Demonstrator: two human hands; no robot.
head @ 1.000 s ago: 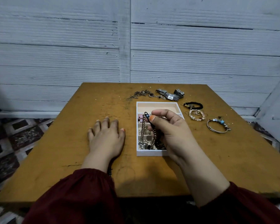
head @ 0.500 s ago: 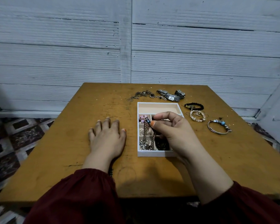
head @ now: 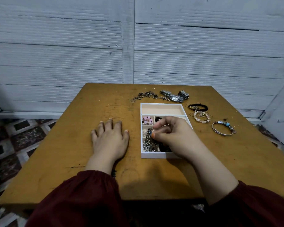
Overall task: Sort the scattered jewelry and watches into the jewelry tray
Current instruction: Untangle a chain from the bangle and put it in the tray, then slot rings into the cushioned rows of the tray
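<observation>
A white jewelry tray (head: 154,155) with several compartments sits on the wooden table (head: 72,153). My right hand (head: 172,133) is low over the tray, thumb and fingers pinched on a metal chain bracelet (head: 149,138) that rests in the near-left compartment. My left hand (head: 110,138) lies flat on the table left of the tray, holding nothing. Pink beads (head: 147,120) fill a left compartment; the far long compartment is bare. Behind the tray lie silver watches (head: 175,96) and a chain pile (head: 145,95).
Right of the tray lie a black bead bracelet (head: 198,107), a pale bead bracelet (head: 201,116) and a silver bangle with blue charms (head: 223,127). A grey panelled wall (head: 138,46) stands behind the table. Patterned floor (head: 15,141) shows at left.
My right hand has dropped from above the tray down into it, lowering the dangling chain bracelet into the near-left compartment. My left hand has stayed flat.
</observation>
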